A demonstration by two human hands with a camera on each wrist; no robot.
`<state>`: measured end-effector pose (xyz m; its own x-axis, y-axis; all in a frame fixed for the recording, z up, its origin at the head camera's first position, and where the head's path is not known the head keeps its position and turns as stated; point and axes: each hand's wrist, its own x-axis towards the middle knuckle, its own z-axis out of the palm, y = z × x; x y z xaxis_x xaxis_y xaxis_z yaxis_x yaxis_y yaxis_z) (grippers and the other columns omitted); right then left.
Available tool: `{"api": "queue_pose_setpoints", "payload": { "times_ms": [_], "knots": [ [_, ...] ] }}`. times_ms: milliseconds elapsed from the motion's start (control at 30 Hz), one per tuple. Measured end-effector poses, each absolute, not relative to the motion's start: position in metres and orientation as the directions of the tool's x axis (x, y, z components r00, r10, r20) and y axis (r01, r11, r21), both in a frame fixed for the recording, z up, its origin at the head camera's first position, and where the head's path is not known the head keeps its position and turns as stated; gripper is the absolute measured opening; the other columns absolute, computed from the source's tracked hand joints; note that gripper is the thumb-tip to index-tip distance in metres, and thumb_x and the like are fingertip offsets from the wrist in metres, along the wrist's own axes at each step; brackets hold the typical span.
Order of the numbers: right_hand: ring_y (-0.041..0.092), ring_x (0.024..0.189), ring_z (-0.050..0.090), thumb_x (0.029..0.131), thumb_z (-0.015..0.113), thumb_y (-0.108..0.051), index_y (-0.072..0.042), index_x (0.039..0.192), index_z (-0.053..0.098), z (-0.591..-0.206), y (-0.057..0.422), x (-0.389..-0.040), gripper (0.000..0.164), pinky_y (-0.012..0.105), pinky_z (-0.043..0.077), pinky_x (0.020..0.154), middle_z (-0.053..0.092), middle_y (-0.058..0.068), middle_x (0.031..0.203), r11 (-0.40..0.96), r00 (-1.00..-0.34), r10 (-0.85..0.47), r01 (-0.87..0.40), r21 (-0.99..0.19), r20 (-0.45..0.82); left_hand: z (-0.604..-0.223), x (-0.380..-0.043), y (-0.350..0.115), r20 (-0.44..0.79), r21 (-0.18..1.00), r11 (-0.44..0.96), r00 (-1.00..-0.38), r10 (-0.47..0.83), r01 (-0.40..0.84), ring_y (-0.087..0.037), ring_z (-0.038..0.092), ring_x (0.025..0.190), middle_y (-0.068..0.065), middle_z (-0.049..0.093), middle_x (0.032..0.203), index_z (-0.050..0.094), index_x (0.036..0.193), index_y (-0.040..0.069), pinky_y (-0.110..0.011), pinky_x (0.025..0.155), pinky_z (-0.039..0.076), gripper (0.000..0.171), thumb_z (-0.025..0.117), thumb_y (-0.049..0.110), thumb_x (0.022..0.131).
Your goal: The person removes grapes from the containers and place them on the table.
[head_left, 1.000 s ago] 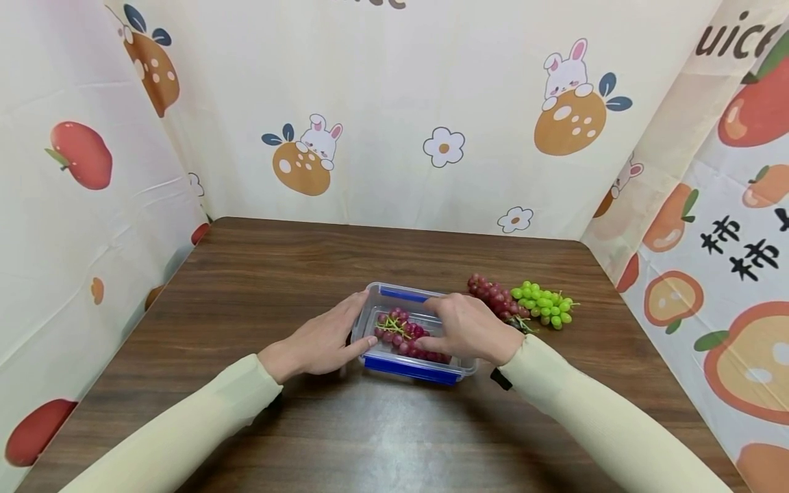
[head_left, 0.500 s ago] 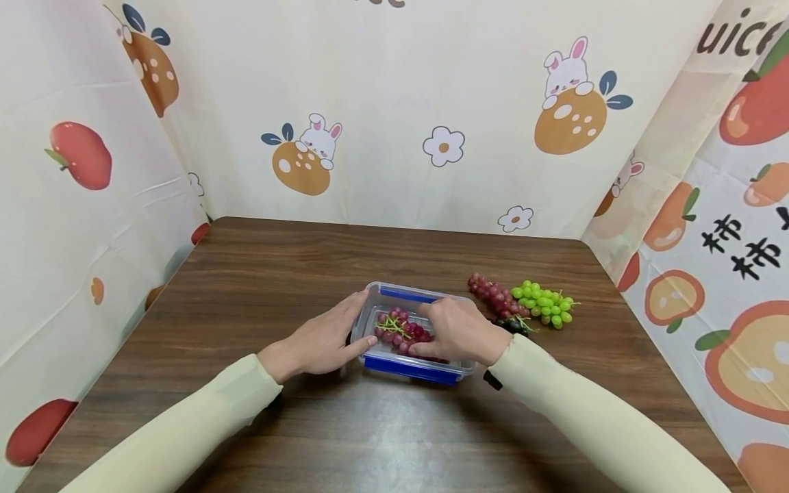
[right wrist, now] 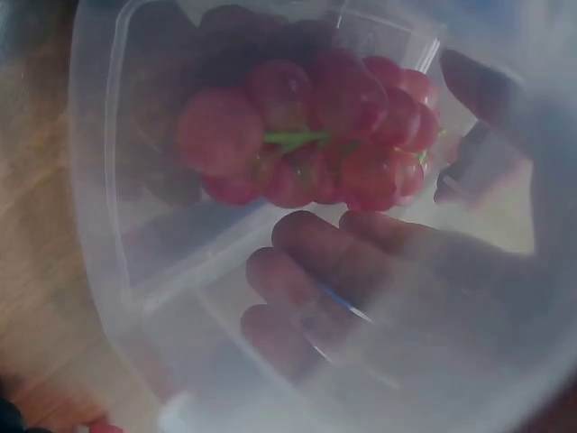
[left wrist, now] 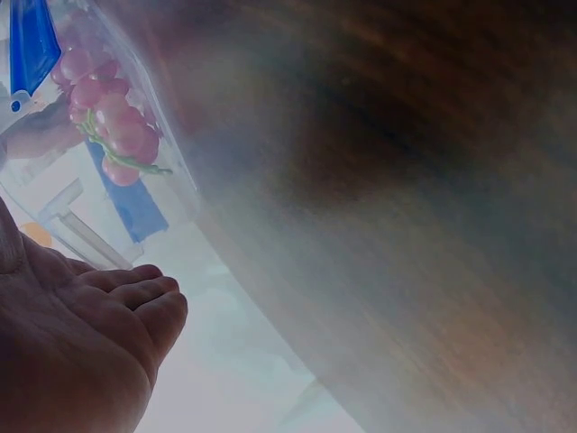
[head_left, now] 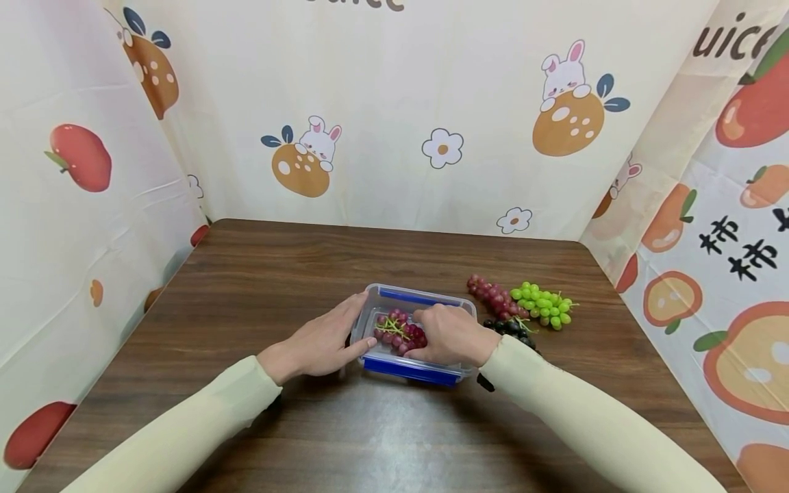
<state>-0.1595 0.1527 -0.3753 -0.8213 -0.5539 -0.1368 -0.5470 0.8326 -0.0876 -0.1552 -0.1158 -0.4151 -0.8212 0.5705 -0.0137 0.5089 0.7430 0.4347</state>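
Observation:
A clear plastic food container (head_left: 464, 302) with blue clips holds a bunch of red grapes (head_left: 394, 331). My left hand (head_left: 323, 340) rests against its left end, fingers nearly straight along the outside and thumb over the near rim. Inside, my right hand (head_left: 455, 335) reaches down at the right part of the bunch, covering some grapes. Through the cloudy wall in the right wrist view, extended fingers (right wrist: 306, 262) lie beside the red grapes (right wrist: 315, 126), the thumb apart from them. In the left wrist view the left hand (left wrist: 90, 316) lies beside the container wall (left wrist: 167, 117).
To the right of the container lie another bunch of red grapes (head_left: 496, 298), green grapes (head_left: 544, 303) and black grapes (head_left: 511, 330), partly behind the right forearm. The brown wooden table (head_left: 296, 253) is bordered by a fruit-printed curtain (head_left: 394, 82).
My right hand has shifted left and lower inside the container, covering more of the grapes there. More black grapes show beyond the right wrist. The left hand and container stay put.

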Motion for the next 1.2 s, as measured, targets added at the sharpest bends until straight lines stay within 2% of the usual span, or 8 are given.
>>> {"api": "queue_pose_setpoints", "payload": {
  "times_ms": [167, 400, 867, 1200],
  "knots": [
    [0.007, 0.065, 0.059, 0.083, 0.077, -0.062, -0.012, 0.105, 0.073, -0.378, 0.151, -0.161, 0.055, 0.03, 0.055, 0.063, 0.062, -0.007, 0.075, 0.832, -0.818, -0.554, -0.547, -0.089, -0.153, -0.415, -0.154, -0.116, -0.004, 0.436, 0.736, -0.817, 0.576, 0.517, -0.024, 0.022, 0.155, -0.009, 0.015, 0.171, 0.007, 0.166, 0.011, -0.048, 0.12, 0.029, 0.094, 0.038, 0.071, 0.1],
    [0.008, 0.062, 0.056, 0.084, 0.078, -0.06, -0.014, 0.096, 0.07, -0.381, 0.148, -0.163, 0.048, 0.03, 0.055, 0.062, 0.058, -0.008, 0.071, 0.836, -0.817, -0.549, -0.538, -0.111, -0.178, -0.415, -0.154, -0.116, 0.008, 0.439, 0.727, -0.811, 0.585, 0.528, -0.027, 0.024, 0.154, -0.012, 0.017, 0.17, 0.008, 0.166, 0.01, -0.049, 0.12, 0.03, 0.094, 0.04, 0.07, 0.101],
    [0.011, 0.068, 0.057, 0.085, 0.084, -0.041, -0.009, 0.102, 0.069, -0.387, 0.144, -0.165, 0.039, 0.03, 0.053, 0.064, 0.061, -0.003, 0.077, 0.846, -0.822, -0.532, -0.519, -0.119, -0.204, -0.416, -0.154, -0.116, 0.03, 0.442, 0.713, -0.804, 0.594, 0.544, -0.028, 0.028, 0.153, -0.012, 0.019, 0.17, 0.01, 0.166, 0.008, -0.05, 0.119, 0.031, 0.094, 0.042, 0.069, 0.101],
    [0.012, 0.073, 0.061, 0.085, 0.084, -0.041, -0.009, 0.114, 0.067, -0.389, 0.144, -0.167, 0.046, 0.033, 0.058, 0.073, 0.065, -0.001, 0.084, 0.851, -0.823, -0.526, -0.512, -0.118, -0.214, -0.417, -0.155, -0.117, 0.034, 0.437, 0.712, -0.801, 0.597, 0.549, -0.027, 0.027, 0.153, -0.012, 0.018, 0.17, 0.01, 0.166, 0.007, -0.049, 0.119, 0.032, 0.094, 0.04, 0.069, 0.101]
  ]
}}
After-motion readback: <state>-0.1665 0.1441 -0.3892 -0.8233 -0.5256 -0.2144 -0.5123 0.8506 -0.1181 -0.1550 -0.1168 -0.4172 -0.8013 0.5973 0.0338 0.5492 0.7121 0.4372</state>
